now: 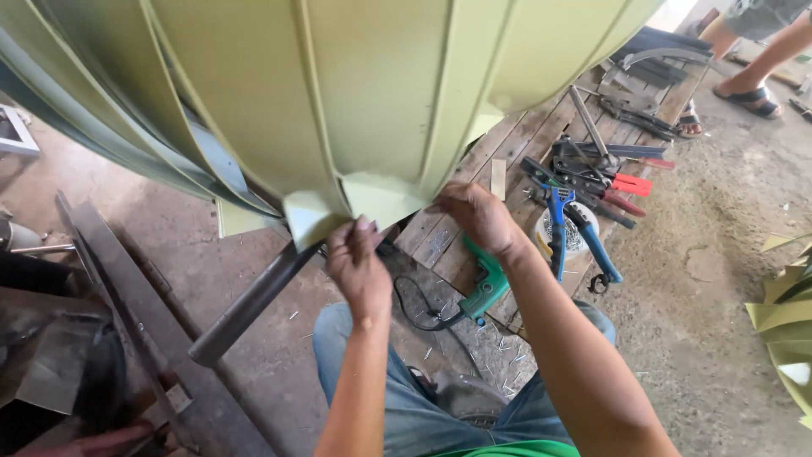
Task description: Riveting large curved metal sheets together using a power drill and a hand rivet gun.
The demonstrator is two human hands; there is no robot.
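Pale-green sheet-metal panels [338,93] hang overhead, several folded tabs already formed along the lower edge, while the left hand [359,267] pinches one tab [381,199] and the right hand [478,216] grips the edge beside it, above a green drill [486,288].

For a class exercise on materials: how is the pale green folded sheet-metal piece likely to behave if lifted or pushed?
The green sheet-metal piece looks thin, so probably light for its size and somewhat springy. Its folded ribs likely stiffen it. The left hand and right hand grip corner tabs, whose edges may be sharp.
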